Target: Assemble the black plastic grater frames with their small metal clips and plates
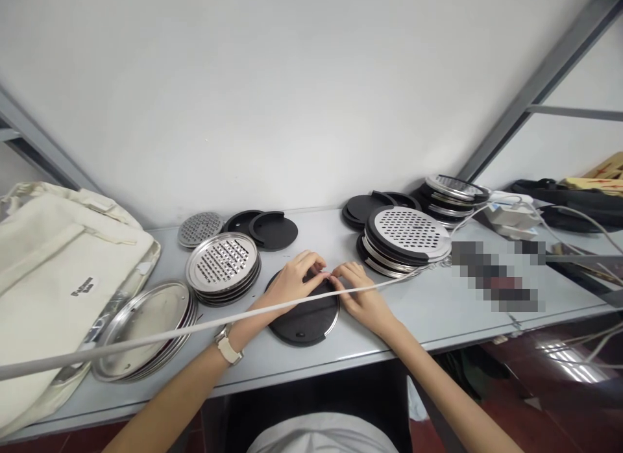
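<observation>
A round black disc (304, 320) with a metal edge showing on its right lies flat on the table in front of me. My left hand (296, 278) rests over its far side, thumb and fingertips pinched together near the rim. My right hand (363, 297) meets it there, its fingers bent and closed at the same spot. Whatever sits between the fingertips is too small to make out. Left of my hands stands a stack of round metal graters (222, 265). To the right is another stack topped by a perforated grater plate with a black rim (411, 232).
A white cable (195, 324) crosses in front of my hands. Plain metal discs (148, 330) and a cream cloth bag (58, 265) lie left. Black plastic discs (275, 231) and a loose grater plate (200, 230) sit by the wall. Another disc stack (452, 193) stands back right.
</observation>
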`<action>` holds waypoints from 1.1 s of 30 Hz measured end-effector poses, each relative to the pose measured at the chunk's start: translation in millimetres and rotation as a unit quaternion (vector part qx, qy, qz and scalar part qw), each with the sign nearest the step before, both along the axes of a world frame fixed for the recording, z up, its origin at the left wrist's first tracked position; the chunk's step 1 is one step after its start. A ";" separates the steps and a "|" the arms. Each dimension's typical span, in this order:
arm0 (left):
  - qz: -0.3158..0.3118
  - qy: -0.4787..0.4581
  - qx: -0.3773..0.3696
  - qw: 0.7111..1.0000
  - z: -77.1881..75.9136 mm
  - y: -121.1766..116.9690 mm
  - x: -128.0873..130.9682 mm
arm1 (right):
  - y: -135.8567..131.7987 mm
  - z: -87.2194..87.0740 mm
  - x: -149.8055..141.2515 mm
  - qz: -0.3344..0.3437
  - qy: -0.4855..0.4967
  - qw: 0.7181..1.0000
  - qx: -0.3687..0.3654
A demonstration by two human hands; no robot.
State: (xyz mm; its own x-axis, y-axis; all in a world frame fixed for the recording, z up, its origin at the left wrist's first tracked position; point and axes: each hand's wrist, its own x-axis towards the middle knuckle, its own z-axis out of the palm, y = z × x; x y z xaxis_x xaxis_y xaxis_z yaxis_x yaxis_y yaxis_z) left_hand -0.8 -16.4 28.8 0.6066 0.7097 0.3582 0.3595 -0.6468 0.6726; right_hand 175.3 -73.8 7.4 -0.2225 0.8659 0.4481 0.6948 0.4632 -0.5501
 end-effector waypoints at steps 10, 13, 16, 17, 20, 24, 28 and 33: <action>-0.034 0.236 0.138 0.961 7.2 1.8 -11.4 | 17.2 -2.6 0.9 -0.047 0.020 0.997 -0.050; -0.050 0.244 0.150 0.957 4.6 4.2 -10.9 | 27.1 -3.2 -0.4 -0.022 0.028 0.996 -0.081; -0.045 0.238 0.150 0.959 2.2 5.6 -11.0 | 31.4 -3.7 -2.5 0.003 0.012 0.996 -0.093; -0.044 0.236 0.149 0.959 1.7 5.8 -11.2 | 31.5 -4.0 -3.1 0.004 -0.001 0.996 -0.088; -0.047 0.233 0.142 0.961 1.4 6.3 -11.6 | 29.2 -6.0 -3.2 -0.002 -0.025 0.997 -0.073; -0.049 0.229 0.139 0.962 1.4 7.0 -11.4 | 26.8 -9.8 -0.7 0.004 -0.021 0.997 -0.078; -0.041 0.230 0.138 0.962 1.1 7.3 -11.0 | 26.8 -11.3 0.1 0.006 -0.022 0.996 -0.085; -0.036 0.232 0.135 0.963 1.4 6.6 -10.5 | 26.4 -10.0 -1.0 0.006 -0.011 0.995 -0.096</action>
State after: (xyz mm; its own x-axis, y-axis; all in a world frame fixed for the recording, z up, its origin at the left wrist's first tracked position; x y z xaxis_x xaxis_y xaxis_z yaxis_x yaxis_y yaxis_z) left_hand -11.3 -9.8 30.2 0.7897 0.5792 0.2025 0.5283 -0.8097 0.2556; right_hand 174.3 -47.4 -2.6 -0.2416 0.9321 0.2698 0.7025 0.3598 -0.6141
